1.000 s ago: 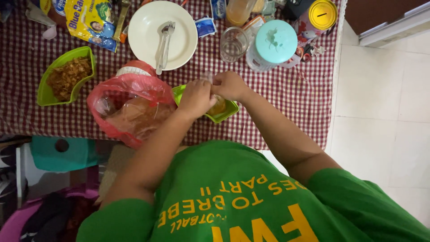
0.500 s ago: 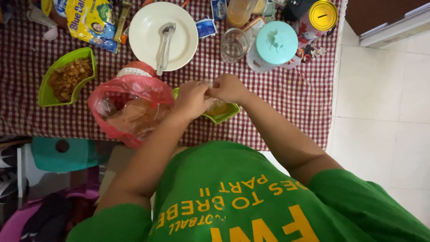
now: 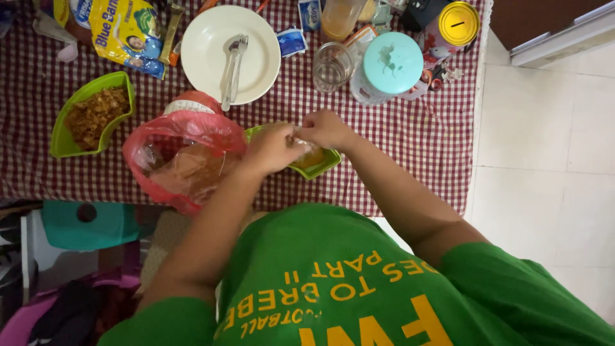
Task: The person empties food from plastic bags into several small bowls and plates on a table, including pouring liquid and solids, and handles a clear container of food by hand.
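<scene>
— Green was the bowl under both hands, near the table edge.
— What did they hold?
— The left hand and right hand pinched shut on a small clear bag between them.
— And at nine o'clock?
— A red bag, touching the left wrist.

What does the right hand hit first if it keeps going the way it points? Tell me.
The right hand points toward the left hand; their fingertips already seem to meet over the green dish, pinching something small. Beyond lies the red plastic bag, though depth is unclear.
</scene>
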